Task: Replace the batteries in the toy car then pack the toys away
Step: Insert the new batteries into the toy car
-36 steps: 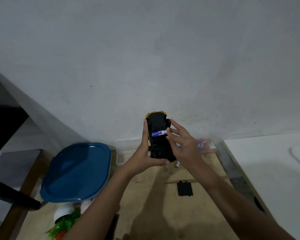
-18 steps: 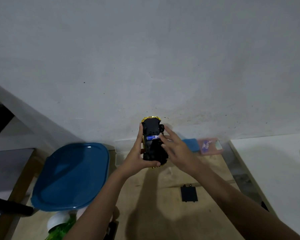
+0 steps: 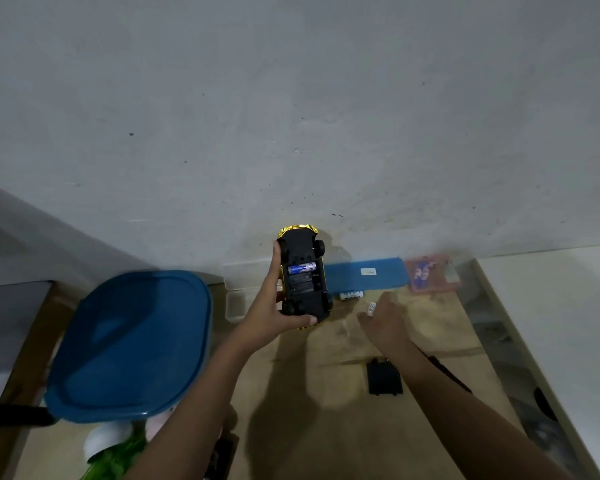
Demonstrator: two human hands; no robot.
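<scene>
Over the surface point(image 3: 433, 327), left fingers point(image 3: 300, 319) clasp upturned toy car point(image 3: 305, 301); right fingers' point(image 3: 388, 303) pinch on white battery point(image 3: 371, 309) unclear, risking a drop.

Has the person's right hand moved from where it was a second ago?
Yes. The right hand has left the toy car and dropped rightward to the wooden table, now nearer the black battery cover lying there.

The toy car point(image 3: 303, 275) shows shiny gold trim over matt black plastic; the table point(image 3: 326, 393) looks like raw wood, the blue lid point(image 3: 129, 344) perhaps smooth plastic.
</scene>
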